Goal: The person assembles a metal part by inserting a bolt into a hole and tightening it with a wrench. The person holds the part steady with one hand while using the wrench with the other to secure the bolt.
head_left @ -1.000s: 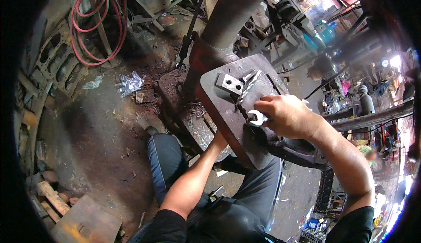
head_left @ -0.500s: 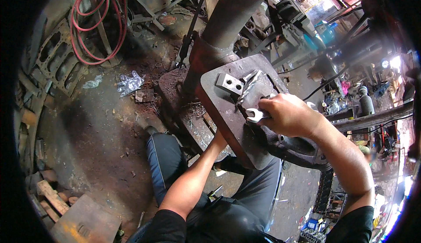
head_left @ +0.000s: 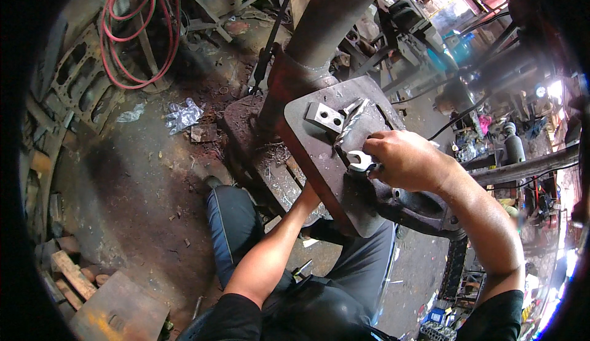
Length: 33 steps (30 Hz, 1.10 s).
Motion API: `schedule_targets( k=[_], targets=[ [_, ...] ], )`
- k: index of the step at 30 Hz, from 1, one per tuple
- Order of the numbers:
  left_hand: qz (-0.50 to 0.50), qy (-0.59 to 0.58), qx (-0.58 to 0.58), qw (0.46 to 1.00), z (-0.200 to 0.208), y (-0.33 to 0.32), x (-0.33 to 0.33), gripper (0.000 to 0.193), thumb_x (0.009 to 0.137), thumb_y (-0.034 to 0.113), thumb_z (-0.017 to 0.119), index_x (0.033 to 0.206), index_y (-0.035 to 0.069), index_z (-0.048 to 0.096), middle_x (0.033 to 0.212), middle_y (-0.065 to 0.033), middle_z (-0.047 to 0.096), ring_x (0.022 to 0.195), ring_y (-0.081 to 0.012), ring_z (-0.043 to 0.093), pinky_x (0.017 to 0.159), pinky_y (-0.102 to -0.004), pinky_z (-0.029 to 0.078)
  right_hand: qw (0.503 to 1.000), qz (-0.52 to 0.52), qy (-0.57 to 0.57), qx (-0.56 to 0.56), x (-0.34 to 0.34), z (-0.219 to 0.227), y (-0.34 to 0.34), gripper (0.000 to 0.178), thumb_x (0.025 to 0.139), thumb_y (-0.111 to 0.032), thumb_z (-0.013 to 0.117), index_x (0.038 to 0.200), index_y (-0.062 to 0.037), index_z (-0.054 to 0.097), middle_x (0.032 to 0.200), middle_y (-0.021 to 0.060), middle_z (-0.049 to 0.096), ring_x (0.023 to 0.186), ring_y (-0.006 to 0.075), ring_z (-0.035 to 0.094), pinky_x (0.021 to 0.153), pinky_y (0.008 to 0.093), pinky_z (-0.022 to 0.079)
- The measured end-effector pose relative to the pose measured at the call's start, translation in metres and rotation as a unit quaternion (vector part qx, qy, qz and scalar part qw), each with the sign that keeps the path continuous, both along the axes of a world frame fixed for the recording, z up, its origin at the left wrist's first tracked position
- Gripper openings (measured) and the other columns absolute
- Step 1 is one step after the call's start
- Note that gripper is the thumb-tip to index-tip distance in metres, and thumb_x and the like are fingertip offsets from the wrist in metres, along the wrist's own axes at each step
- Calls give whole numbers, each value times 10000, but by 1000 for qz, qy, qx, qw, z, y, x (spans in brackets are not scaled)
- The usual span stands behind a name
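Observation:
My right hand (head_left: 409,159) is closed around an open-ended wrench (head_left: 357,160). The wrench's jaws point left, just above the thick metal machine table (head_left: 302,147); most of its handle is hidden in my fist. Beyond the jaws, a large twist drill bit (head_left: 351,126) lies on the table. Beside it rests a small grey metal block (head_left: 324,118) with two round holes. Under my right hand is a dark cast-metal part (head_left: 418,209), clamp-like in shape. My left forearm (head_left: 273,252) reaches beneath the table, whose edge hides the hand and fingers.
A thick round column (head_left: 329,18) rises behind the table from a base (head_left: 270,162) strewn with metal shavings. A red hose (head_left: 104,39) hangs coiled at far left. Crumpled plastic (head_left: 183,116) lies on the floor. Wood pieces (head_left: 74,274) and a metal plate (head_left: 123,307) sit lower left.
The wrench and my right hand have shifted very slightly, with the fingers sitting a little differently on it. The block and drill bit keep their places on the table.

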<state>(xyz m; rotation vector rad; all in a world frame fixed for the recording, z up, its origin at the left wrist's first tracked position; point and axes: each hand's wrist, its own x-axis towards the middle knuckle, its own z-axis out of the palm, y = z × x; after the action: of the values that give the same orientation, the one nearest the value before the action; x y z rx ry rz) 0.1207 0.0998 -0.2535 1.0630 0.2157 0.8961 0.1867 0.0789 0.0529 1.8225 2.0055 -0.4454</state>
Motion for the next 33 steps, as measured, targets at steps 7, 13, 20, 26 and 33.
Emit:
schedule_targets(
  k=[7, 13, 20, 26, 33],
  targets=[
    [69, 25, 90, 993, 9, 0, -3, 214, 962, 143, 565, 1131, 22, 618, 1074, -98, 626, 1048, -237, 592, 882, -385, 465, 998, 19, -21, 56, -18, 7, 8, 232, 843, -178, 706, 981, -4, 640, 1014, 183, 640, 926, 378, 674, 795, 458, 563],
    [-51, 65, -51, 995, 12, -3, -22, 296, 982, 155, 540, 1248, 33, 582, 1180, -62, 618, 1119, -176, 565, 978, -360, 449, 996, 2, -51, -69, -42, -28, 37, 341, 826, -286, 777, 989, -9, 663, 869, 201, 699, 937, 379, 695, 820, 473, 547],
    [-89, 67, -107, 988, 11, -2, -25, 381, 994, 192, 534, 1335, 22, 527, 1273, -66, 572, 1189, -167, 524, 1029, -336, 429, 1000, 7, 30, 6, -36, -36, 39, 419, 856, -306, 752, 1071, 21, 603, 937, 222, 695, 951, 414, 682, 823, 474, 546],
    [-97, 56, -144, 983, 17, -5, -27, 454, 1010, 228, 546, 1405, 23, 454, 1332, -77, 531, 1238, -170, 500, 1051, -343, 420, 992, 5, 108, 67, -24, -51, 37, 338, 882, -129, 592, 1147, 73, 534, 1078, 284, 647, 1008, 439, 655, 856, 492, 530],
    [-43, 49, -89, 994, 19, -4, -31, 400, 1033, 218, 490, 1393, 45, 467, 1276, -54, 569, 1178, -166, 546, 1022, -345, 450, 994, 79, 13, 68, -29, -57, 31, 367, 879, -151, 602, 1183, 42, 532, 1189, 217, 600, 1158, 362, 602, 966, 444, 479]
  ],
)
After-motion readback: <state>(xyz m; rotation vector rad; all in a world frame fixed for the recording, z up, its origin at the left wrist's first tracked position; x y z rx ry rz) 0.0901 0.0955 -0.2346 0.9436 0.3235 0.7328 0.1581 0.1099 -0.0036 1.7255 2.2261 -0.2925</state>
